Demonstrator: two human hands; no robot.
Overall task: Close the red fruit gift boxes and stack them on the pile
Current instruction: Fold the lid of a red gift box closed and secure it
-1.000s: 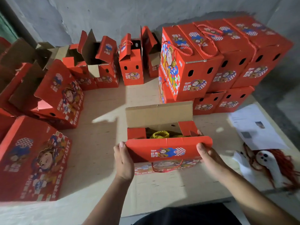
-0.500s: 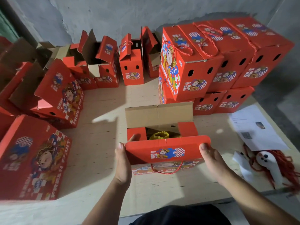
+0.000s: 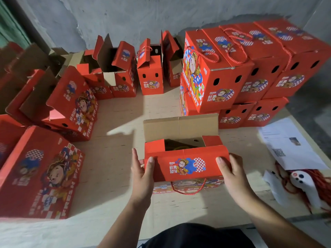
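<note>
A red cardboard fruit gift box [image 3: 184, 167] printed with a cartoon figure sits at the near middle of the pale wooden table [image 3: 111, 158]. Its brown back flap stands upright and the red front flap is folded partly over the opening. The left hand [image 3: 142, 173] grips the flap's left end, thumb on top. The right hand [image 3: 231, 173] holds the right end likewise. The pile of closed red boxes [image 3: 250, 68] stands just behind, to the right.

— What have I got hold of?
— My left hand [image 3: 141, 173] and right hand [image 3: 230, 171] grip the near flap [image 3: 186, 164] of the open red box [image 3: 184, 184]; pile [image 3: 250, 72] far right.
</note>
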